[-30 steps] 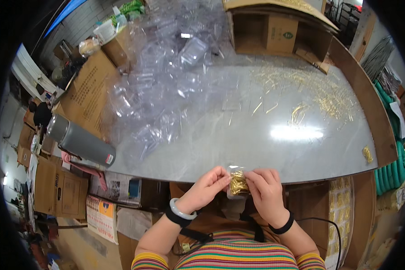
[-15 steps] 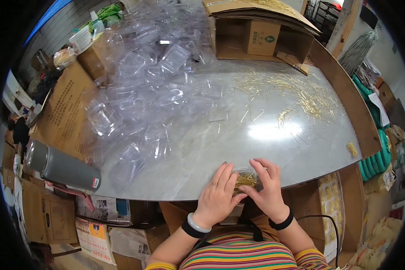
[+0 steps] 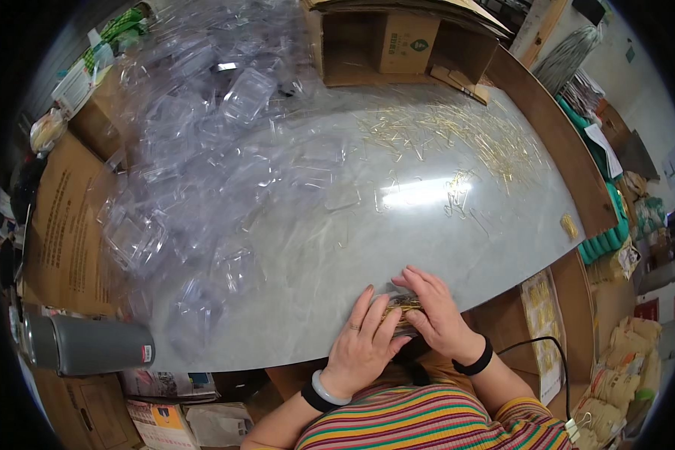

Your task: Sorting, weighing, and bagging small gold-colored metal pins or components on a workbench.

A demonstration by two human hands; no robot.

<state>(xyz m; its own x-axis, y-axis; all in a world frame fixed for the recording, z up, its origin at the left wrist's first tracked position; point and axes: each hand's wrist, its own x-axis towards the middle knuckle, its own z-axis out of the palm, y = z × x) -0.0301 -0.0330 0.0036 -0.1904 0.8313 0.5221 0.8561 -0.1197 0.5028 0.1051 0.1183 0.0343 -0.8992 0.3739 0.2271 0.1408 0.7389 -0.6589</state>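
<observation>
At the front edge of the table (image 3: 307,300), my left hand (image 3: 361,339) and my right hand (image 3: 436,315) close in on a clear plastic box filled with gold wire hooks (image 3: 403,309). My left fingers lie across the near-left side of it, with the thumb at the front. On the other side, my right thumb and fingers curve around the box. Most of the box is hidden beneath my hands. Loose gold hooks (image 3: 502,142) of the same kind are scattered on the far right of the table, and a small bundle of hooks (image 3: 569,226) lies by the right edge.
Clear plastic boxes (image 3: 202,161) are heaped over the left and far left. A grey flask (image 3: 97,346) lies on its side at the near left. An open cardboard box (image 3: 350,52) stands at the back, and a cardboard wall (image 3: 570,157) borders the right side.
The view has shifted and turned slightly, so the table sits farther left and tilts. Both hands remain on the box, with the right fingers lying lower and flatter over it.
</observation>
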